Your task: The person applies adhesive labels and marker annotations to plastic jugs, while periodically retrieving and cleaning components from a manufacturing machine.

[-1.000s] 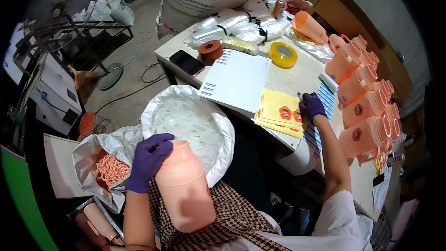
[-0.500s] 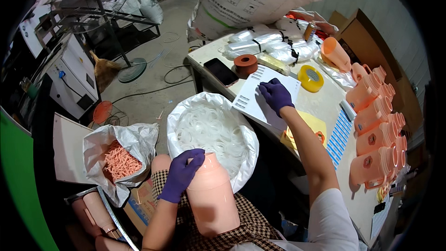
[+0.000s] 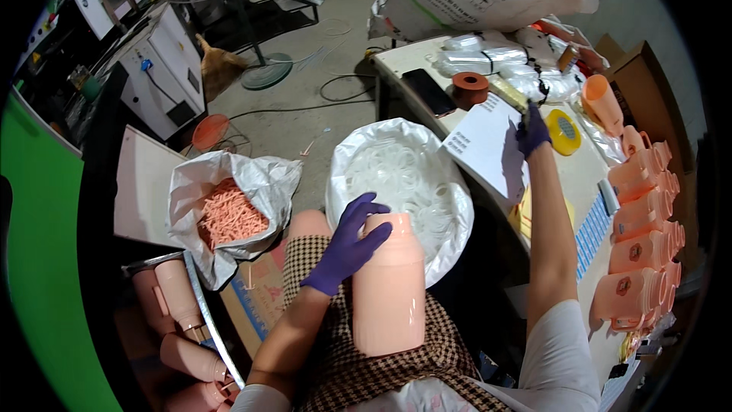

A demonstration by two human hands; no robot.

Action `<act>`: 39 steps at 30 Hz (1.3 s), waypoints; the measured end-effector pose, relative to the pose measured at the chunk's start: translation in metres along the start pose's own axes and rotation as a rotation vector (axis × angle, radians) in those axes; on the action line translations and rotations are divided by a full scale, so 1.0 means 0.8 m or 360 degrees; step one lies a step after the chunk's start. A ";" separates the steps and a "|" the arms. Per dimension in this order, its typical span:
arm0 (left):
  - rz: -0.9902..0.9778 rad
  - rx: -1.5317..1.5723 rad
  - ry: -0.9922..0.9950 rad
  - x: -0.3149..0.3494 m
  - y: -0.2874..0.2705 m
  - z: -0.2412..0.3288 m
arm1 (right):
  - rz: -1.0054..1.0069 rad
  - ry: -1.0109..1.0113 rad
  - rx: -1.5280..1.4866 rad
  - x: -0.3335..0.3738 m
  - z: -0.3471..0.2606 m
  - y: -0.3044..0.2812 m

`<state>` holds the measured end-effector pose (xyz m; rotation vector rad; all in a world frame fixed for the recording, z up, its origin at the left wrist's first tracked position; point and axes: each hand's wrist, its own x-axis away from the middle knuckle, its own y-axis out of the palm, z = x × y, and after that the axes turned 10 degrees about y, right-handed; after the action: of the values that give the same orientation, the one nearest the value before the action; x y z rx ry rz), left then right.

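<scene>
A peach-pink bottle-shaped jug body (image 3: 389,290) stands a little tilted on my lap, its open neck toward the bag of clear rings (image 3: 404,183). My left hand (image 3: 351,248), in a purple glove, grips it at the neck with thumb and fingers against the side. Over the table, my gloved right hand (image 3: 534,133) is at the right edge of a white printed sheet (image 3: 484,141), close to a yellow tape roll (image 3: 563,133). Its fingers are in shadow and partly turned away, so I cannot make out a hold.
Peach jugs with handles (image 3: 629,294) line the table's right side. Behind the sheet lie a phone (image 3: 429,92), a brown tape roll (image 3: 470,87) and plastic-wrapped bundles (image 3: 488,57). At left are a bag of pink strips (image 3: 229,214) and a box of pink bodies (image 3: 179,294).
My right hand has moved from the middle of the sheet to its right edge. My left hand has loosened its fingers slightly at the neck, and the jug body stands more upright. The view has shifted.
</scene>
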<state>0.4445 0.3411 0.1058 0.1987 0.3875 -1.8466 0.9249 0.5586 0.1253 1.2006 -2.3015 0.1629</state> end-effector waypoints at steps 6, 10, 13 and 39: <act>0.0020 -0.0058 -0.0019 0.002 -0.005 0.008 | -0.0289 -0.2049 0.1287 0.363 0.154 0.034; -0.0170 -0.0047 -0.0006 -0.011 0.008 -0.009 | -0.0406 -0.2105 0.1781 0.474 0.234 -0.003; -0.0144 0.0162 -0.0181 -0.011 0.003 -0.011 | -0.0384 -0.2113 0.1661 0.483 0.259 0.002; -0.0038 0.0522 -0.0349 0.003 -0.018 -0.025 | -0.0721 -0.2273 0.1989 0.474 0.236 0.025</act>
<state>0.4289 0.3499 0.0891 0.2121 -0.0670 -1.9250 0.6579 0.2305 0.1604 3.2332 -2.8555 0.9030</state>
